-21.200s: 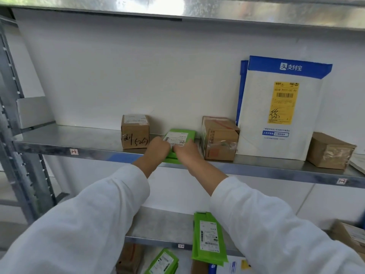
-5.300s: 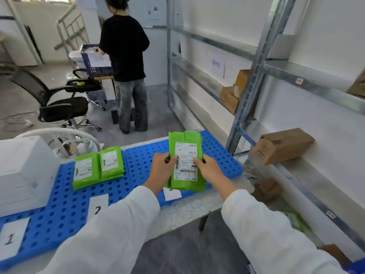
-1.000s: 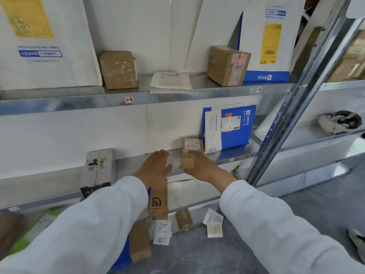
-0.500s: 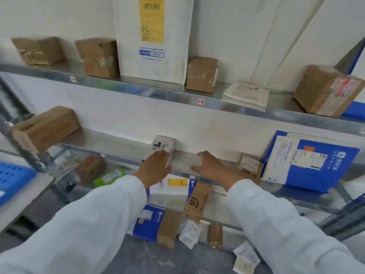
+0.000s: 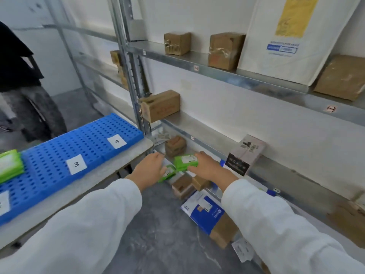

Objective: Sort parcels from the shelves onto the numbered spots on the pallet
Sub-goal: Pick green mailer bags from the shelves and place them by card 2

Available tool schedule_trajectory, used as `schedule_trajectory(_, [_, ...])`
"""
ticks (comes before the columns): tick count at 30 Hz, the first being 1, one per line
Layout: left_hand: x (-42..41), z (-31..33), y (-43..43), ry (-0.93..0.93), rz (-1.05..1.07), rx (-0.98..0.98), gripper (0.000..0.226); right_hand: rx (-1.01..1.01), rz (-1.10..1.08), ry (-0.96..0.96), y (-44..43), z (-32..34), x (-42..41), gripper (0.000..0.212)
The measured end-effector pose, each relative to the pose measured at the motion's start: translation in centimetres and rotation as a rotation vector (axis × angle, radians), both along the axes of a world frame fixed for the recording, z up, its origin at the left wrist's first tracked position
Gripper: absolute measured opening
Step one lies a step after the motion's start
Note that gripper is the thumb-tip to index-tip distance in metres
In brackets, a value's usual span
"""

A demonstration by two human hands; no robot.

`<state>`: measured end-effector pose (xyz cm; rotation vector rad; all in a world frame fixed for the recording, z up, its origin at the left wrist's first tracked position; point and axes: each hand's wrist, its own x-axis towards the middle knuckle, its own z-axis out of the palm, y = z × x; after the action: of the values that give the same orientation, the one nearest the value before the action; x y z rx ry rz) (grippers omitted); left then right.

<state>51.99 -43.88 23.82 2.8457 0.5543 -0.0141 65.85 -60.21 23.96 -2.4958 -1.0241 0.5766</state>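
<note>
The right hand (image 5: 207, 168) grasps a flat green plastic parcel (image 5: 185, 162) by its right end, low in front of the grey metal shelves (image 5: 199, 127) and near the corner of the bench (image 5: 120, 164). I think this end grip keeps the white label on top readable, so a numbered spot can be chosen. The left hand (image 5: 151, 169) is released, with rather straight fingers, and reaches toward the parcel, probably to support the other end. A second green parcel (image 5: 168, 173) lies just below; whether the left hand touches it, I cannot tell. The held parcel looks soft and slightly bulging. The blue perforated plastic pallet (image 5: 49, 155) lies on the bench.
</note>
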Motion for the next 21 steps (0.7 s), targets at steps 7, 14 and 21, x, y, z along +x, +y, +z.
schedule_trajectory(7, [-0.3,-0.9,9.2,-0.032,0.029,-0.027,0.048,-0.034,0.043,-0.013,10.2,-0.5,-0.4,0.061])
schedule_trajectory(14, [2.2,-3.8,16.9,0.021,-0.087,-0.043,0.045,-0.083,-0.082,0.023,16.8,-3.1,0.6,0.059])
schedule_trajectory(21, [6.2,-7.5,21.0,0.075,-0.158,-0.102,0.048,-0.133,-0.172,0.106,18.6,-7.1,2.4,0.05])
